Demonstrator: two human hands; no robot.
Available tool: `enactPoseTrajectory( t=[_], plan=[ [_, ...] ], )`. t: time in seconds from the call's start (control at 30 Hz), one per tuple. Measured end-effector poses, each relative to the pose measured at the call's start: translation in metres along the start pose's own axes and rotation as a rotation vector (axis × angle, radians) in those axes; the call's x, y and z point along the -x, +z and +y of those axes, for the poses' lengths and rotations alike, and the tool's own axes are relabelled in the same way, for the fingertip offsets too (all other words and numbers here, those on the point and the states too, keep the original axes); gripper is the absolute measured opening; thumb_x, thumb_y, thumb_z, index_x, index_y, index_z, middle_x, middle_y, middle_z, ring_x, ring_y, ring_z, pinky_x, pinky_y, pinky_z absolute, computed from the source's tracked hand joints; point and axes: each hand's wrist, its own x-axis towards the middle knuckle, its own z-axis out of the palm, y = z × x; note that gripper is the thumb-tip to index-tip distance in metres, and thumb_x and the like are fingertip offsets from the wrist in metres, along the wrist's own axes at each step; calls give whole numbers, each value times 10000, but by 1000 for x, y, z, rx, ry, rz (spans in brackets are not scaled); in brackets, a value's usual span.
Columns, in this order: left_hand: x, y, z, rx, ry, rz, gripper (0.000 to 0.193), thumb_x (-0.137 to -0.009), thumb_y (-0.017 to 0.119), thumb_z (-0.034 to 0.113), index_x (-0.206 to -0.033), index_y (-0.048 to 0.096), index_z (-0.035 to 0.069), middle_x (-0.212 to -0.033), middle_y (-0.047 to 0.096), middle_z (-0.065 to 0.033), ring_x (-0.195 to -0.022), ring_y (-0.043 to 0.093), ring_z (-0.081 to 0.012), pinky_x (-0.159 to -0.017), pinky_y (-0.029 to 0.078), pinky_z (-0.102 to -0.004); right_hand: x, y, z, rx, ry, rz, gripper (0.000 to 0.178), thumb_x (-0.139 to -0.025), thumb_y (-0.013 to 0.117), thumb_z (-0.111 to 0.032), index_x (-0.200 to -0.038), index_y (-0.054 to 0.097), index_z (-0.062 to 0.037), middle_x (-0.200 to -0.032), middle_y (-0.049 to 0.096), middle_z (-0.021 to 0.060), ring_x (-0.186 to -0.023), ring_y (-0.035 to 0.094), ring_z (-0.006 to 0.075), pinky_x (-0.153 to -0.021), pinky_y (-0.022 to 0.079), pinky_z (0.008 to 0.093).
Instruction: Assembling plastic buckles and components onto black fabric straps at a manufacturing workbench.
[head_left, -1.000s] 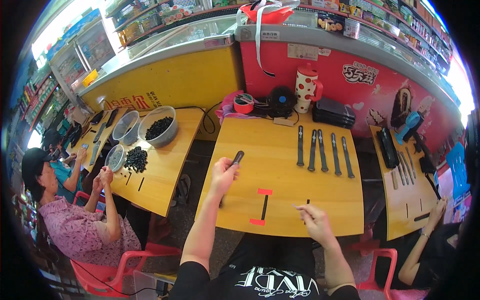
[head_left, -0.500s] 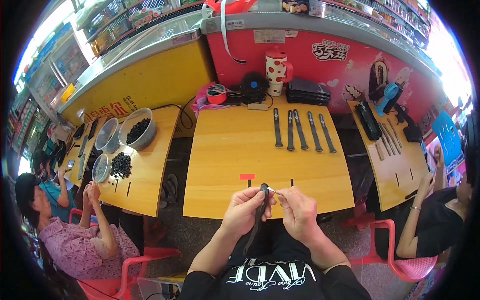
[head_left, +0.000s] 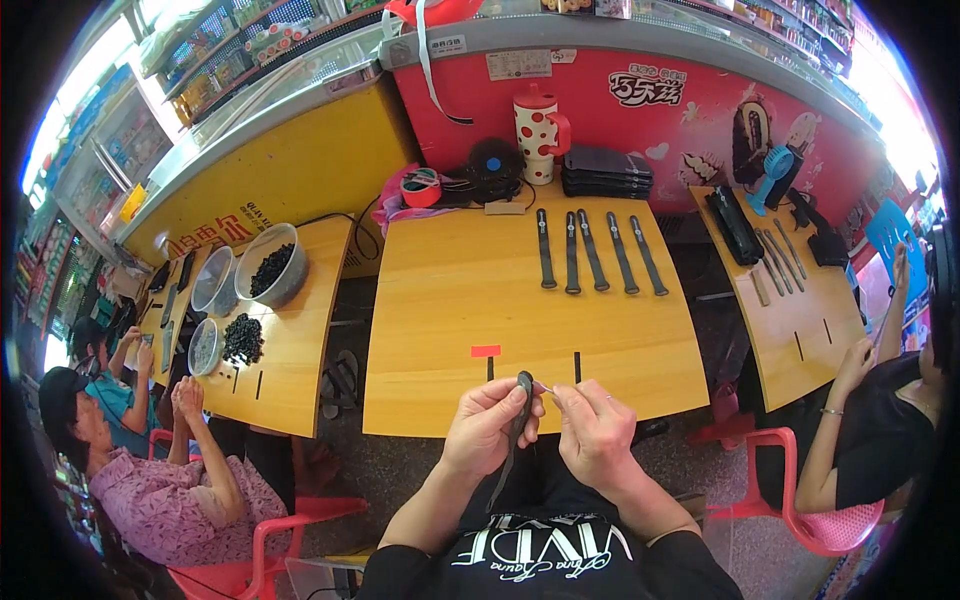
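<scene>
In my left hand (head_left: 487, 420) a dark grey strap (head_left: 515, 432) is pinched near its rounded upper end, and its narrow tail hangs down toward my lap. Close beside that end, the fingers of my right hand (head_left: 594, 428) are closed on a thin pale piece (head_left: 544, 387), mostly hidden by the fingers; it reaches the strap's edge. Both hands are just over the table's near edge. Several similar dark straps (head_left: 587, 252) lie side by side farther back on the table (head_left: 440, 310).
A red tape strip (head_left: 486, 351) and black marks are near the front edge. At the back stand a dotted tumbler (head_left: 537, 135), a black fan (head_left: 494, 165) and stacked dark pouches (head_left: 606, 174). Co-workers sit at side tables; the left one holds bowls (head_left: 273, 265) of black pieces.
The view has shifted slightly. My right hand has drawn a little away from the strap's end, and the thin piece between looks longer. The right co-worker's far hand is higher.
</scene>
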Motion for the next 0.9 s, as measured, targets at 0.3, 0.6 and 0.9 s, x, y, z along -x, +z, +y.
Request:
enactPoseTrajectory(
  t=[0.3, 0.6, 0.9],
  plan=[
    [-1, 1, 0, -24, 12, 29, 223, -988, 504, 150, -1044, 625, -30, -810, 631, -88, -589, 591, -142, -501, 448, -216, -2, 0, 4, 66, -83, -18, 363, -603, 633, 23, -965, 638, 0, -746, 550, 77, -630, 591, 237, -506, 451, 325],
    [5, -7, -1, -295, 118, 91, 173, -967, 549, 102, -1012, 663, -20, -743, 627, -32, -535, 528, -52, -454, 388, -167, -9, -13, 2, 469, -358, -126, 253, -686, 603, -139, -899, 654, -12, -728, 528, 31, -584, 532, 133, -450, 381, 254],
    [3, -7, -2, -413, 81, 76, 145, -947, 563, 72, -961, 675, -20, -701, 602, 0, -511, 485, -38, -443, 349, -178, -5, -9, 5, 471, -410, -124, 270, -685, 620, -111, -925, 649, 9, -719, 533, 37, -562, 520, 138, -436, 384, 260]
  ],
)
